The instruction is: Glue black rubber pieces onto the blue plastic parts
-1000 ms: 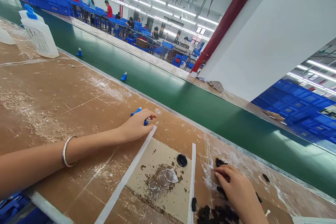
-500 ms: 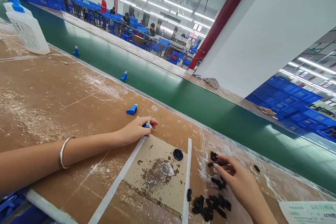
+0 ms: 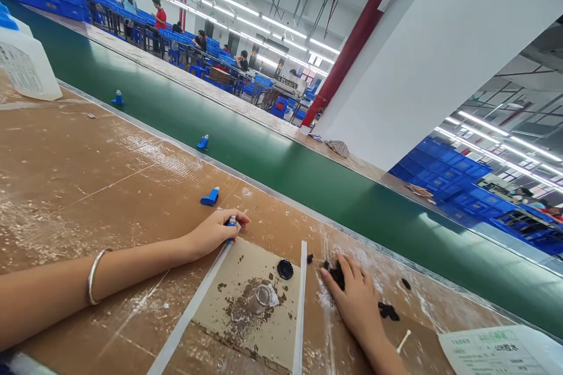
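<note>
Worker's view across a table [image 3: 65, 170] beside a green conveyor belt [image 3: 264, 155]. The left hand [image 3: 214, 233] has its thumb and fingers closed about a small blue piece [image 3: 230, 223], pale tip uppermost, at the far left corner of a spattered card [image 3: 246, 255]. The right hand [image 3: 358, 299] is lowered over loose black pieces [image 3: 338, 275], fingers spread and touching them; whether any is gripped cannot be told, the palm side being hidden. On the card, a clear cup [image 3: 260, 297] stands near a round black cap [image 3: 285, 269]; a swab [image 3: 403, 341] lies right of the right forearm. Judged by the layout, the work is partway along: two blue pieces, one nearer [image 3: 203, 142] and one farther [image 3: 118, 98], are already on the belt, whereas a third [image 3: 210, 197] rests on the table just beyond the left hand, the fourth is in the grasp, and several black pieces lie loose. Any joining of black to blue is too small to discern.
</note>
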{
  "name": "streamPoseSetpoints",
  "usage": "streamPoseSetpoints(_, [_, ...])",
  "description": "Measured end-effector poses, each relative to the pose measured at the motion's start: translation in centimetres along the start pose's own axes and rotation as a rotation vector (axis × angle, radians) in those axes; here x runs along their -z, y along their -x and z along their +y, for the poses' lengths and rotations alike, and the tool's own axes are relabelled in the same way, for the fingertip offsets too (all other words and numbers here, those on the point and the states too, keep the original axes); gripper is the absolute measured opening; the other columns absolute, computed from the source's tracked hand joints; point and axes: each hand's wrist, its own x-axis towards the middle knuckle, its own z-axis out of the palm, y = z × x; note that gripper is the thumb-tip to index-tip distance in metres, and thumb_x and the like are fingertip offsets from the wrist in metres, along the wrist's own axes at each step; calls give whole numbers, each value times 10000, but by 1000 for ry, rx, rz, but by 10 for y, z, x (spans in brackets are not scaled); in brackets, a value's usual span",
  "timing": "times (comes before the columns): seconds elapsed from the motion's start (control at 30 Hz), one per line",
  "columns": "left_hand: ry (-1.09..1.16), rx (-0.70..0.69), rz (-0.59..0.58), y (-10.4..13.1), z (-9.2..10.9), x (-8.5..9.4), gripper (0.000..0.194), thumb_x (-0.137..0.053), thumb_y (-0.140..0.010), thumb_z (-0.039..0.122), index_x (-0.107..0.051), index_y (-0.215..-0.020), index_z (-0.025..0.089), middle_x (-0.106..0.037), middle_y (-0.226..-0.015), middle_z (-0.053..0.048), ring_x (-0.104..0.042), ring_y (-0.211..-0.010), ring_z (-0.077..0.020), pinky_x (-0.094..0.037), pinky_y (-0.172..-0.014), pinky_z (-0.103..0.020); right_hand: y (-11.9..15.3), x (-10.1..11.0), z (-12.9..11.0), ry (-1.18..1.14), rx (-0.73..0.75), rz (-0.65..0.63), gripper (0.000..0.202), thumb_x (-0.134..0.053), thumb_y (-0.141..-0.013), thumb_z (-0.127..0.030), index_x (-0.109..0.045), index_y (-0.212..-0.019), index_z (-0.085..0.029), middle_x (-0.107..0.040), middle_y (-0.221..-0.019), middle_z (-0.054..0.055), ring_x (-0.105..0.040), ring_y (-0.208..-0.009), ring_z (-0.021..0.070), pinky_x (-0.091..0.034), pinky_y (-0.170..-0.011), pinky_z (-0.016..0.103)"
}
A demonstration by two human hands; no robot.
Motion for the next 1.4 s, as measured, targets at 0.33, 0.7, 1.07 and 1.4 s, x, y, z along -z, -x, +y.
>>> streamPoseSetpoints(0.33, [22, -29, 12, -3, -6, 1, 322, -522, -556, 203, -632, -852, 142, -592, -770, -1, -489, -642, -137, -424, -606, -243, -38, 65, 0, -228, -55, 57, 493, -447, -790, -616, -616, -899, -167, -655, -904, 98, -582, -853, 259, -426, -778, 380])
streamPoseSetpoints(0.7, [63, -18, 5, -4, -5, 1, 309, -548, -567, 206, -636, -857, 147, -621, -790, -9, -537, -714, -160, -438, -651, -256, -36, 118, -20, -354, -127, -152, 495, -534, -735, -602, -661, -986, -194, -672, -1047, 75, -623, -954, 255, -462, -840, 335])
streamPoseSetpoints(1.07, [90, -37, 5, -4, -8, 3, 281, -619, -666, 272, -623, -921, 154, -634, -843, -12, -562, -734, -158, -428, -755, -289, -56, 56, -40, -1, -78, -248, 134, -553, -866, -225, -653, -906, -146, -668, -914, 45, -609, -858, 168, -452, -845, 369])
streamPoseSetpoints(1.4, [290, -59, -28, -7, -15, 3, 387, -704, -710, 389, -589, -995, 153, -641, -878, -37, -605, -855, -192, -446, -787, -311, -52, 26, -57, 261, -182, -266, 228, -480, -926, -295, -642, -988, -147, -656, -940, 61, -609, -896, 185, -467, -823, 389])
